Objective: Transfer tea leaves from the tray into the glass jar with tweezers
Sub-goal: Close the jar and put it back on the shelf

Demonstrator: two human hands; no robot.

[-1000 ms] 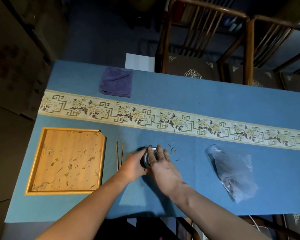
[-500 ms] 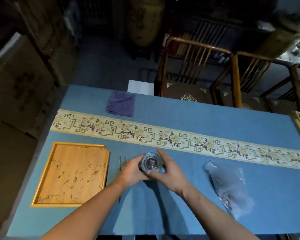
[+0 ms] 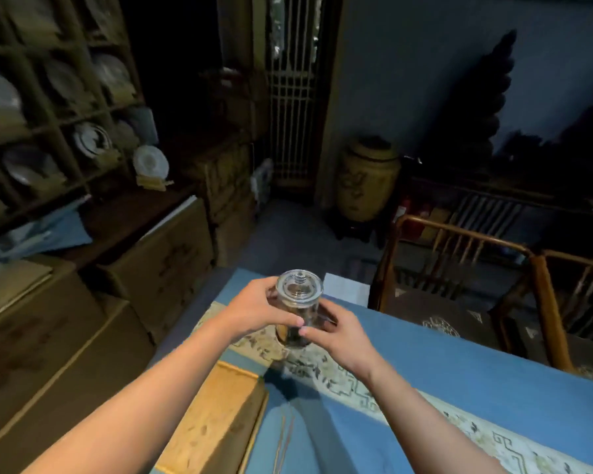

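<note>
Both hands, left hand (image 3: 254,311) and right hand (image 3: 339,335), clasp the lidded glass jar (image 3: 298,307) above the table (image 3: 459,388)

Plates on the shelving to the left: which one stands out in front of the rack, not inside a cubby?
The small white plate on its own wooden stand, at the rack's lower right corner. The other plates sit back inside the cubbies.

A traditional tea room or tea-ware shop is suggested: decorated porcelain plates (image 3: 91,140) are displayed in a dark wooden lattice shelf (image 3: 45,107), brown cardboard boxes (image 3: 161,254) are stacked below, and a large ochre ceramic urn (image 3: 367,181) and carved wooden chairs (image 3: 459,268) are seen beside a blue-clothed table (image 3: 459,381).
</note>
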